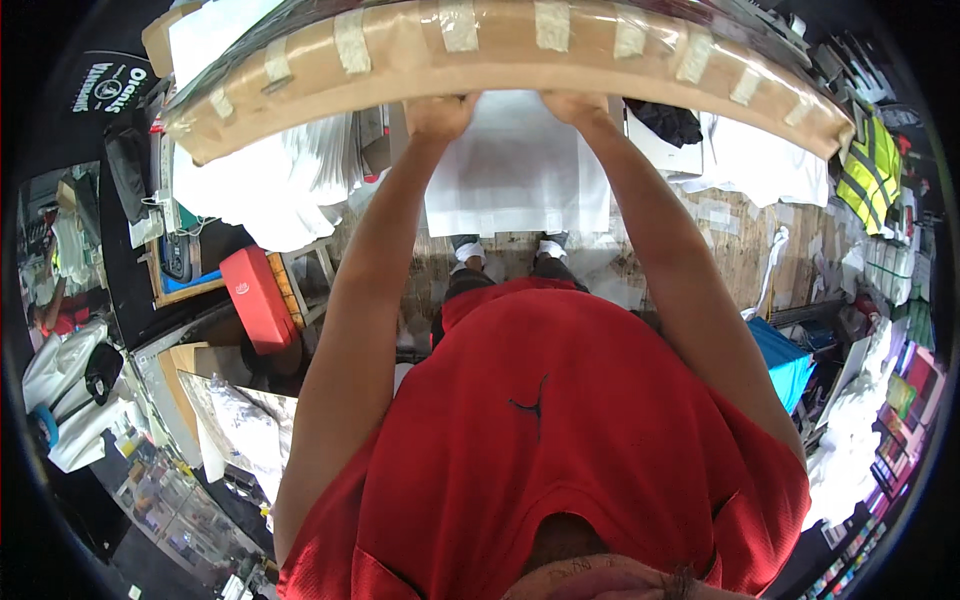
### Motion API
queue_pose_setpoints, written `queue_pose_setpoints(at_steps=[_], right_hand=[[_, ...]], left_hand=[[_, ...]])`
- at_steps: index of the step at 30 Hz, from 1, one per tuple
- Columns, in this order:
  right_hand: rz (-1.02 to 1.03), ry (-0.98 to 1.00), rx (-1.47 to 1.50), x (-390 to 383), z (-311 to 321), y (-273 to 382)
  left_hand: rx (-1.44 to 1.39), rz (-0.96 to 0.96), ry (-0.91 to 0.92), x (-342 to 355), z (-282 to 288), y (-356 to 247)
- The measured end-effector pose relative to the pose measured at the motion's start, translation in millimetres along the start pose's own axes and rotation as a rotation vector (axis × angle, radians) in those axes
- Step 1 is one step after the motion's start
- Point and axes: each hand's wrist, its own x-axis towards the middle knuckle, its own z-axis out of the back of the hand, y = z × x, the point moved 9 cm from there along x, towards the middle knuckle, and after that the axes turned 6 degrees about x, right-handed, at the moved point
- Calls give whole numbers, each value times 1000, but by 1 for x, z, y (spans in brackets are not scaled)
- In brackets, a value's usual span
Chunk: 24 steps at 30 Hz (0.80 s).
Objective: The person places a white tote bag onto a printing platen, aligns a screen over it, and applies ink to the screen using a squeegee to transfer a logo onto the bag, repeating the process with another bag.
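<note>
A wide frame (pixel 400 45) spans the top of the view, its near side covered in brown tape with several short pale tape strips across it. My left hand (pixel 440 117) grips its lower edge left of the middle. A short way to the right, my right hand (pixel 578 105) grips that same edge. Both hands are closed, and the frame hides most of their fingers. Between my forearms, white cloth (pixel 518 175) hangs below the frame.
White fabric piles lie left (pixel 250 190) and right (pixel 770 160). A red box (pixel 258 300) stands at left. A yellow hi-vis vest (pixel 872 175) hangs at far right. Blue cloth (pixel 778 360) is near my right elbow. Scraps litter the wooden floor (pixel 725 265).
</note>
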Motion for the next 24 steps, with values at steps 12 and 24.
queue_pose_setpoints(at_steps=[12, 24], right_hand=[[-24, -328, -94, -66, -10, 24], [626, 666, 618, -307, 137, 85]], left_hand=[[193, 167, -151, -71, 9, 67], [186, -65, -904, -196, 367, 17]])
